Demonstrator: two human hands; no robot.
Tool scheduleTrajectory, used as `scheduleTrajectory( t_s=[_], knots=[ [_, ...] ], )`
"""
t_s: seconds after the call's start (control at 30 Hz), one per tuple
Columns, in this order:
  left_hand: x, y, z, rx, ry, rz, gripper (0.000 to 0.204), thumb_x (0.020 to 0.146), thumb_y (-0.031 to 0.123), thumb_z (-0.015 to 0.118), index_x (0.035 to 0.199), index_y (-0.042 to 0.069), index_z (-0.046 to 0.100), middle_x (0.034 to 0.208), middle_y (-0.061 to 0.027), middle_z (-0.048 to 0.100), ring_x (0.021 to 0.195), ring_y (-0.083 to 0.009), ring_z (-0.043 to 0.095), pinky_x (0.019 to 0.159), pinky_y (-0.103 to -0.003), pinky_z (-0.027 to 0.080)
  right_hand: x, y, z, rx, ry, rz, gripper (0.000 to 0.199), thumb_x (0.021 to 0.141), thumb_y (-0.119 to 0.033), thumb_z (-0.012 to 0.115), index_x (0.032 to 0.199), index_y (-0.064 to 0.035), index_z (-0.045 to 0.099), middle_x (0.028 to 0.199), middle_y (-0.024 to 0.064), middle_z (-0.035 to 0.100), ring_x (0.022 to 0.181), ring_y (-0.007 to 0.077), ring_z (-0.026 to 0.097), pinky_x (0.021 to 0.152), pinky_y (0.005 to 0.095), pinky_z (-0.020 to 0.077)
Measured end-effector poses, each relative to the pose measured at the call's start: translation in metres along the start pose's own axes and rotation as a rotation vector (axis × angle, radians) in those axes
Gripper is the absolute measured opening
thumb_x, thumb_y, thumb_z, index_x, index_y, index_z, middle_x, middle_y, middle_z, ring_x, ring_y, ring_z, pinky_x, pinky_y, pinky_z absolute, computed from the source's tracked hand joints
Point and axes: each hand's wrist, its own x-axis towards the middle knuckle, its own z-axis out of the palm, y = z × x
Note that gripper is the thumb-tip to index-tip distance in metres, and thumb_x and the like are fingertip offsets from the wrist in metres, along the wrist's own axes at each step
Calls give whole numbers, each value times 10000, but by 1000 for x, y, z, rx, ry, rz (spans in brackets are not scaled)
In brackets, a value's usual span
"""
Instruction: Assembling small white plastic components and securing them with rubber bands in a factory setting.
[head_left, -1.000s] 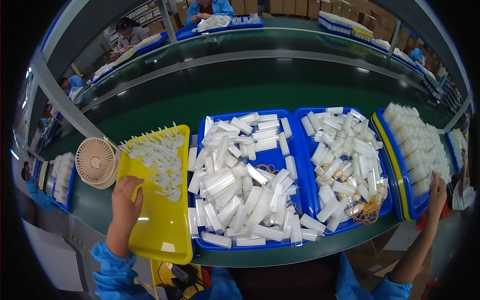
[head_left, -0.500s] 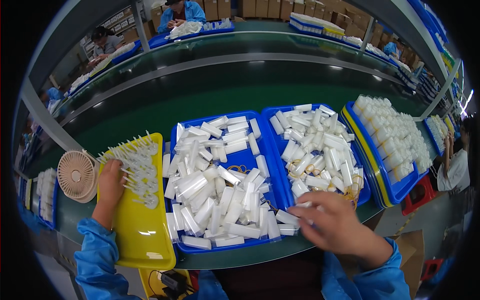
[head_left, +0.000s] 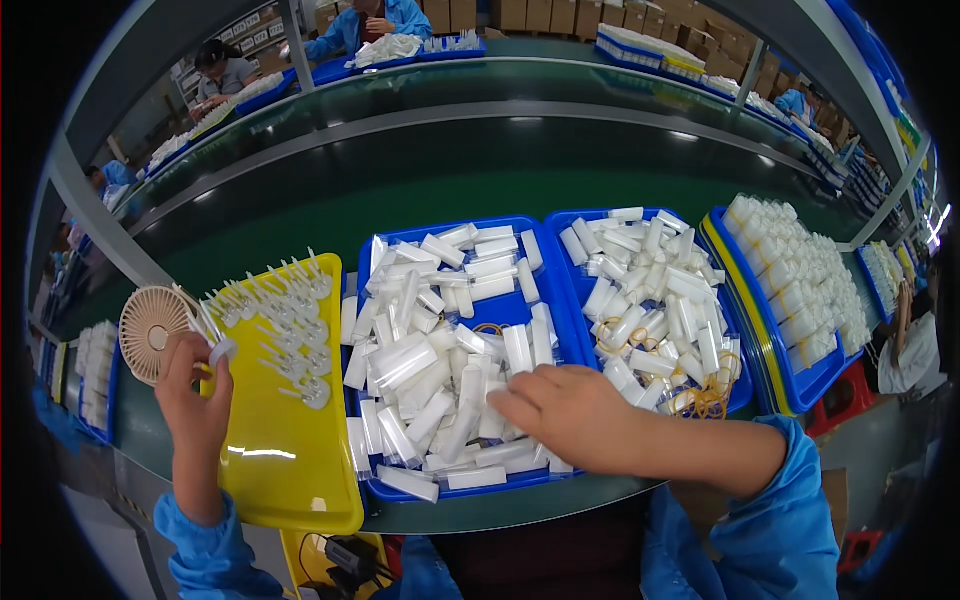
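Observation:
My left hand (head_left: pixel 195 395) is raised over the left edge of a yellow tray (head_left: pixel 290 485). Between its thumb and fingers is a white stemmed plastic piece (head_left: pixel 222 350) with a round base. Rows of similar stemmed pieces (head_left: pixel 300 345) stand at the tray's far end. My right hand (head_left: pixel 570 415) reaches over the right side of the middle blue tray (head_left: pixel 365 285), fingers curled together down against the pile of white blocks in clear wrappers (head_left: pixel 440 400). What lies under those fingers is hidden.
A second blue tray (head_left: pixel 562 330) holds more wrapped white blocks and tan rubber bands (head_left: pixel 705 400). Right of it, stacked blue and yellow trays carry bundled white packs (head_left: pixel 795 275). A small pink fan (head_left: pixel 152 335) stands at left. People work across the green bench (head_left: pixel 450 185).
My left hand has lifted a stemmed piece from the rows and moved left and nearer. My right hand has moved left from the trays' near edge onto the middle tray's pile.

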Motion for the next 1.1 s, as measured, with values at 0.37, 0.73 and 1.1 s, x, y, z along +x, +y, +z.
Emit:
scheduleTrajectory(
  t_s=[0.37, 0.73, 1.1],
  knots=[
    [-109, 137, 29, -1167, -22, -284, 209, 814, 59, 582, 883, 5, 392, 958, -166, 501, 716, -272, 631, 641, -357, 548, 13, 15, -40, 429, 83, 435, 468, 771, 23, 530, 1222, -73, 449, 896, 107, 539, 618, 196, 575, 603, 299, 489],
    [-116, 179, 81, -1303, -462, 56, 200, 737, -51, 670, 916, 2, 600, 1131, -163, 435, 850, -205, 596, 727, -275, 485, -47, -21, -55, 1453, 362, 704, 461, 885, 6, 510, 1300, -41, 313, 1007, 60, 470, 711, 83, 530, 613, 209, 450],
    [-120, 184, 94, -1332, -480, 46, 109, 835, 115, 640, 865, 11, 633, 1224, -202, 370, 779, -217, 635, 673, -277, 509, -53, -20, -36, 1738, 501, 676, 506, 883, -99, 564, 1330, -7, 344, 965, 74, 526, 779, 109, 567, 666, 230, 486]
  ],
)
